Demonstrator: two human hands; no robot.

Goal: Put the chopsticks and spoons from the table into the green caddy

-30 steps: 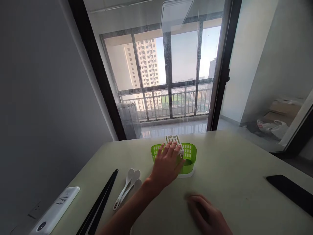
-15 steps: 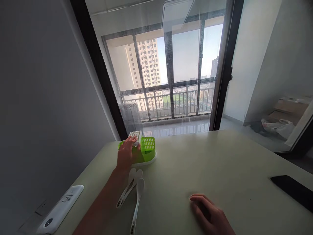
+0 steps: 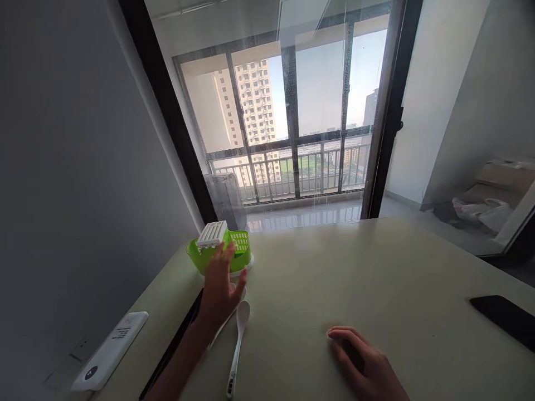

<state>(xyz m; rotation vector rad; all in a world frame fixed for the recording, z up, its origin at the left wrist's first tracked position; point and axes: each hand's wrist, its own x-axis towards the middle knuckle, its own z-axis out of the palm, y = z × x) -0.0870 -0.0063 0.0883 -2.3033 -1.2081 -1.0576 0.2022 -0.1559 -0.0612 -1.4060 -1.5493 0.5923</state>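
Observation:
A green utensil caddy (image 3: 240, 262) with a white slatted top piece (image 3: 212, 234) stands at the table's far left corner. My left hand (image 3: 221, 284) is just in front of it, fingers spread and with nothing in them. Below that hand lie white spoons; the nearest spoon (image 3: 242, 317) shows whole, while the others are mostly covered by the hand. A long, thin black item (image 3: 178, 338) runs along the left forearm, partly hidden. My right hand (image 3: 363, 359) rests on the table at the lower middle, fingers loosely bent, thumb apart from them, holding nothing visible.
On the pale table (image 3: 317, 278), a white device or power bank (image 3: 111, 351) lies at the left edge. A black flat object (image 3: 504, 320) is at the right. Beyond the far edge stands a glass door with a dark frame (image 3: 387, 122).
My left hand has let go of the caddy and drawn back toward me. The caddy sits farther left and is turned. The black item has come into view. My right hand stays in place.

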